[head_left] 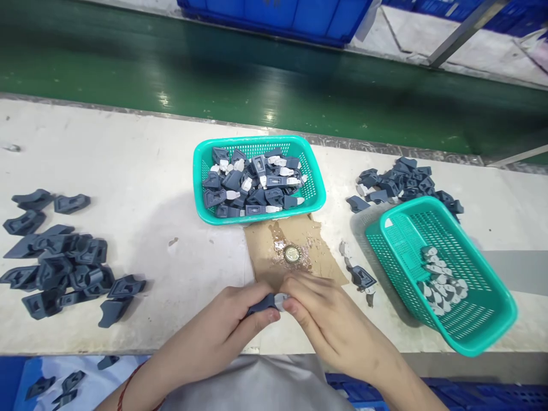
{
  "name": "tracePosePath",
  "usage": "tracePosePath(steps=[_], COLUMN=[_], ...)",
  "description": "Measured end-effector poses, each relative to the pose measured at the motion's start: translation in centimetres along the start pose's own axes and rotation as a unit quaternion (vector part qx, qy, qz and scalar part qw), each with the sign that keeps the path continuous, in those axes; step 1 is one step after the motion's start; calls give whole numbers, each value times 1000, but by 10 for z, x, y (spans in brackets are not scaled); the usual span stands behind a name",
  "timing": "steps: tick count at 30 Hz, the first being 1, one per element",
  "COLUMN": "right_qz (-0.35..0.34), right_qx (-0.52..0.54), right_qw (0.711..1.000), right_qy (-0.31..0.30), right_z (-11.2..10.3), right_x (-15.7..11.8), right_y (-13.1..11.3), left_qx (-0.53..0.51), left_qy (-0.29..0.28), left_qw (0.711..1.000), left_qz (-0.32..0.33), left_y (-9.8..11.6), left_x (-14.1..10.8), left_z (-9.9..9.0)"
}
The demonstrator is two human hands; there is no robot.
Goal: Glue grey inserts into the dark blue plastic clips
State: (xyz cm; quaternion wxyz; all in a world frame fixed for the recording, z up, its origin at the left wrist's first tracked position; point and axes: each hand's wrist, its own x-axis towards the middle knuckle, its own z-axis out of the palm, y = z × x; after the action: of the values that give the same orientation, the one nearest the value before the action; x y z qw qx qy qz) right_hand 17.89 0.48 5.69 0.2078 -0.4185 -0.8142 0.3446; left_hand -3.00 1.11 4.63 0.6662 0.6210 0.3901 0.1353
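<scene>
We are pinching a dark grey piece with our left hand and a white piece with our right hand, near the cardboard

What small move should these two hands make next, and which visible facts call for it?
Probably press the pale piece firmly against the dark grey part: the left hand holds the dark grey part, the right hand pinches the pale piece, and they meet end to end. The middle basket holds similar joined pairs.

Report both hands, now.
Left hand: closed, holding a dark grey piece.
Right hand: closed, holding the white piece at its end.
</scene>
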Motion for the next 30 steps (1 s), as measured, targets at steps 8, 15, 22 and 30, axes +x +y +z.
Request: tracePosePath(steps=[8,15,22,30], right_qz=[32,89,389,476], right_qx=[15,-7,-333,-316], right_qw=[999,992,833,805], right_qy=[22,94,209,162], right_z=[5,-23,-85,-97], right_x=[-13,-32,-109,-134], right_y=[-2,15,89,118], left_qx=[23,158,466,554], left_qy=[-5,51,319,313], left_qw=[999,985,812,765], left_qz=[26,51,145,101], left_y=[6,18,30,19], left_x=[7,11,28,22], left_z=[5,-9,-63,-86])
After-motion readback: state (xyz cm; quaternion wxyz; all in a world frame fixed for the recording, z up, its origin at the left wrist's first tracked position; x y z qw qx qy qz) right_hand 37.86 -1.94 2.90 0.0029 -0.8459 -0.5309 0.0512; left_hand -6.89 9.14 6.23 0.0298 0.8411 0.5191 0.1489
